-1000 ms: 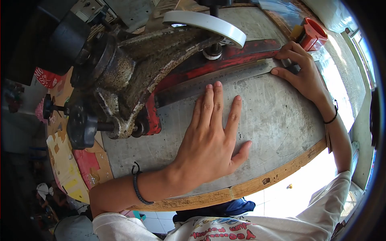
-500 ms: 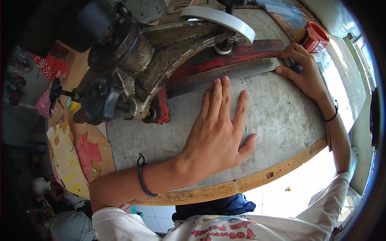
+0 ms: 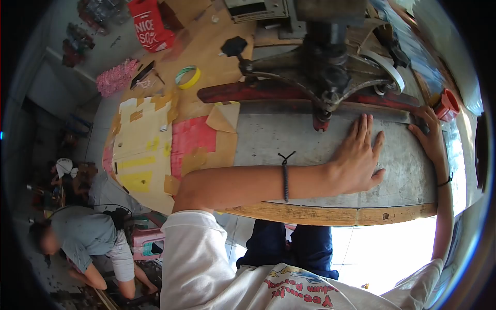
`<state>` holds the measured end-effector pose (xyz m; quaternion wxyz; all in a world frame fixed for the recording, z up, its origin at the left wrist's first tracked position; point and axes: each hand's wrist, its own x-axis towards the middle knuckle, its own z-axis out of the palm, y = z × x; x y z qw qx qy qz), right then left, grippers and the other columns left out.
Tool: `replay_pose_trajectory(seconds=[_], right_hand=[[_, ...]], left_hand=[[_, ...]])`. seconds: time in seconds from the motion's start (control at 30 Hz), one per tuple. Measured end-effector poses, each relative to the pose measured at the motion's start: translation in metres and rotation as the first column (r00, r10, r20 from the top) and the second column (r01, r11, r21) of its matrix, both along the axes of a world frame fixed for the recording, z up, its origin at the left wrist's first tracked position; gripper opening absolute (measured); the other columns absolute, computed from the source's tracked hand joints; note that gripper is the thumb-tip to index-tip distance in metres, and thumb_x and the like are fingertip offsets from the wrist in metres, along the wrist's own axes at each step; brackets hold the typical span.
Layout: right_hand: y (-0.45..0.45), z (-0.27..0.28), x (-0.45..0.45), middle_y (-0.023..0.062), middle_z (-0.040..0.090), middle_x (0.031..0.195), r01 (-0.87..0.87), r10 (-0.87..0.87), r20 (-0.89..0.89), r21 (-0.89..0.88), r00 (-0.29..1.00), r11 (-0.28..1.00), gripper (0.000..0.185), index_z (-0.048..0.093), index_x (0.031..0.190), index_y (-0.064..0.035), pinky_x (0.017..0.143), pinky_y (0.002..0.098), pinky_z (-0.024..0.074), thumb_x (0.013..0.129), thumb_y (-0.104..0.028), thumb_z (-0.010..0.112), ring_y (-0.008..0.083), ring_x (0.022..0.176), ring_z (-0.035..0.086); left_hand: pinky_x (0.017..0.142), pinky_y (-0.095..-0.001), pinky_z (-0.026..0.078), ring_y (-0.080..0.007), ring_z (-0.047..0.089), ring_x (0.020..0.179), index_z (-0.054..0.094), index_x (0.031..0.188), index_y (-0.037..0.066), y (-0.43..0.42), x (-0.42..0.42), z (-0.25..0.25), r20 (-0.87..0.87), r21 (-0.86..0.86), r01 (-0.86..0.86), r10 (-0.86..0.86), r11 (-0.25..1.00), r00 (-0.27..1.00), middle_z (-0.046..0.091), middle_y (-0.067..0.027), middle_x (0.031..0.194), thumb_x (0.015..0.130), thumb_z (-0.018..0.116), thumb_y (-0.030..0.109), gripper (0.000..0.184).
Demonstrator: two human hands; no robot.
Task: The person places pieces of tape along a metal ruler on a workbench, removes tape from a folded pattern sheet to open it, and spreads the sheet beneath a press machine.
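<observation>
My left hand [image 3: 356, 157] lies flat on the grey metal tabletop [image 3: 279, 144], its fingers spread and two fingertips touching the edge of a long steel ruler [image 3: 382, 112]. At the ruler's right end, my right hand [image 3: 430, 135] grips it between thumb and fingers. Behind the ruler runs a red bar [image 3: 258, 91], part of a heavy cast machine [image 3: 328, 72] that stands over the table. A white tape roll [image 3: 387, 67] hangs on the machine's right side.
Cardboard with yellow and red patches [image 3: 194, 139] covers the left side. A yellow tape roll [image 3: 188, 77], pink material [image 3: 118, 77] and a red bag [image 3: 151, 26] lie beyond. At the right is a red tape dispenser [image 3: 446, 106]. Another person [image 3: 85, 230] crouches at lower left.
The view has swung to the left, so the machine and both hands appear further right. More of the left table side and a crouching person show. Both hands keep their places at the ruler.
</observation>
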<state>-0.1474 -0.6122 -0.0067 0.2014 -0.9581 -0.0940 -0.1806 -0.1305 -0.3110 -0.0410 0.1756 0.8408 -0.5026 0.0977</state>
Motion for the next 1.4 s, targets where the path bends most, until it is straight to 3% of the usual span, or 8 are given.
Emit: replay_pose_trajectory(seconds=[0.27, 0.37, 0.43, 0.6, 0.8, 0.97, 1.17, 1.4], right_hand=[[0.008, 0.003, -0.003, 0.0097, 0.06, 0.11, 0.03, -0.029, 0.017, -0.067, 0.999, 0.997, 0.027, 0.069, 0.105, 0.0033, 0.097, 0.0351, 0.0444, 0.085, -0.014, 0.075, 0.0256, 0.11, 0.057], [0.016, 0.01, -0.009, 0.0098, 0.06, 0.109, 0.043, -0.041, 0.017, -0.13, 0.999, 0.991, 0.026, 0.069, 0.105, 0.0031, 0.101, 0.0354, 0.0411, 0.086, -0.014, 0.073, 0.0261, 0.11, 0.056], [0.02, 0.014, -0.01, 0.0102, 0.06, 0.108, 0.022, -0.019, 0.023, -0.14, 1.0, 0.99, 0.025, 0.069, 0.105, 0.0036, 0.101, 0.0356, 0.0406, 0.087, -0.014, 0.071, 0.0266, 0.11, 0.056], [0.014, 0.011, -0.01, 0.0096, 0.06, 0.108, 0.009, -0.003, 0.039, -0.153, 0.999, 0.988, 0.027, 0.071, 0.107, 0.0001, 0.104, 0.0379, 0.0371, 0.09, -0.02, 0.068, 0.0256, 0.111, 0.055], [0.016, 0.014, -0.015, 0.0093, 0.061, 0.107, -0.016, 0.029, 0.071, -0.177, 0.997, 0.984, 0.027, 0.072, 0.108, -0.0015, 0.102, 0.0387, 0.0381, 0.09, -0.021, 0.067, 0.0264, 0.111, 0.054], [0.026, 0.018, -0.029, 0.0085, 0.062, 0.113, 0.074, -0.041, 0.121, -0.277, 0.992, 0.958, 0.026, 0.071, 0.111, -0.0039, 0.103, 0.0403, 0.0385, 0.091, -0.021, 0.065, 0.0279, 0.114, 0.053], [0.022, 0.004, -0.04, 0.009, 0.061, 0.126, 0.2, -0.11, 0.339, -0.244, 0.934, 0.949, 0.028, 0.068, 0.116, -0.0056, 0.107, 0.0433, 0.038, 0.089, -0.011, 0.067, 0.029, 0.124, 0.051], [0.138, 0.09, -0.093, 0.0123, 0.068, 0.106, 0.0, -0.067, 0.653, 0.102, 0.754, 0.995, 0.021, 0.071, 0.109, -0.0026, 0.088, 0.0373, 0.0485, 0.088, 0.001, 0.068, 0.0287, 0.098, 0.064]], left_hand=[[0.115, -0.0547, 0.031, -0.0511, 0.049, 0.129, 0.053, 0.133, -0.011, -0.002, -0.003, 0.008, 0.303, 0.228, -0.011, -0.06, 0.974, 0.951, 0.047, -0.0431, 0.136, 0.097, 0.047, 0.036, 0.06], [0.102, -0.052, 0.045, -0.0411, 0.065, 0.111, 0.067, 0.111, -0.007, 0.029, -0.004, 0.11, -0.164, 0.617, 0.406, -0.394, 0.674, 0.904, 0.066, -0.0325, 0.114, 0.094, 0.052, 0.026, 0.04], [0.084, -0.0478, 0.054, -0.0365, 0.07, 0.09, 0.069, 0.096, -0.005, 0.059, -0.019, 0.179, -0.357, 0.704, 0.333, -0.093, 0.627, 0.93, 0.072, -0.0224, 0.092, 0.091, 0.056, 0.022, 0.031], [0.072, -0.0297, 0.055, -0.0144, 0.071, 0.083, 0.07, 0.115, 0.002, 0.199, 0.06, 0.222, -0.421, 0.213, -0.11, 0.193, 0.971, 0.886, 0.073, -0.0069, 0.093, 0.095, 0.058, 0.011, 0.025], [0.086, -0.0388, 0.055, -0.0338, 0.071, 0.094, 0.07, 0.115, 0.0, 0.355, 0.215, 0.096, 0.084, 0.372, -0.697, 0.726, 0.613, 0.683, 0.072, -0.0225, 0.103, 0.088, 0.07, 0.027, 0.038], [0.079, -0.0448, 0.052, -0.0377, 0.069, 0.086, 0.072, 0.111, 0.005, 0.372, 0.206, 0.038, 0.136, 0.024, -0.69, 0.682, 0.723, 0.719, 0.07, -0.0229, 0.091, 0.09, 0.071, 0.03, 0.033], [0.081, -0.0338, 0.052, -0.0247, 0.071, 0.088, 0.069, 0.11, -0.003, 0.329, 0.138, 0.116, -0.143, -0.465, -0.641, 0.662, 0.611, 0.736, 0.072, -0.0208, 0.101, 0.093, 0.069, 0.018, 0.026], [0.113, -0.0496, 0.04, -0.041, 0.044, 0.139, 0.072, 0.099, 0.004, 0.265, -0.024, 0.138, 0.178, -0.685, -0.07, 0.26, 0.725, 0.949, 0.069, -0.0127, 0.124, 0.09, 0.067, 0.001, 0.01]])
